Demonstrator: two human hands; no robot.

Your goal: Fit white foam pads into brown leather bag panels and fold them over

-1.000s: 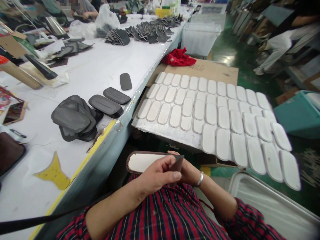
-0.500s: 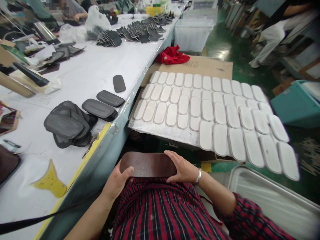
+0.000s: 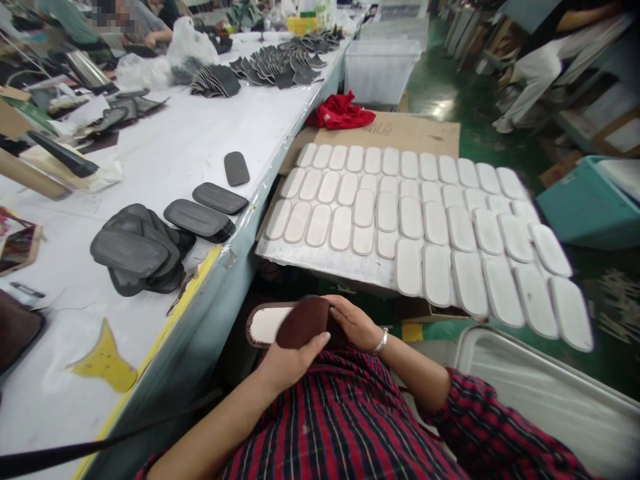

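Note:
Above my lap, a brown leather piece (image 3: 303, 324) with rounded ends is bent over toward the right. My left hand (image 3: 291, 365) is closed on its bent part, thumb on top. My right hand (image 3: 356, 324) grips the right end, its fingers partly hidden behind the leather. Left of the bend, a white oblong face (image 3: 270, 323) with a brown rim shows; I cannot tell whether it is a separate layer or the leather's backing. Nearest on the table to my left are a pile of dark grey oblong pieces (image 3: 131, 252) and a yellow pattern piece (image 3: 107, 360).
Rows of white oblong pieces (image 3: 410, 267) lie on a board in front of me to the right. A red cloth (image 3: 341, 111) rests on cardboard (image 3: 410, 133) behind them. The white table (image 3: 200, 133) runs along my left. A metal tray (image 3: 540, 387) stands at right.
The brown leather piece lay flat between both hands; now it is bent over, showing a white face at left. My left hand has moved right, toward my right hand.

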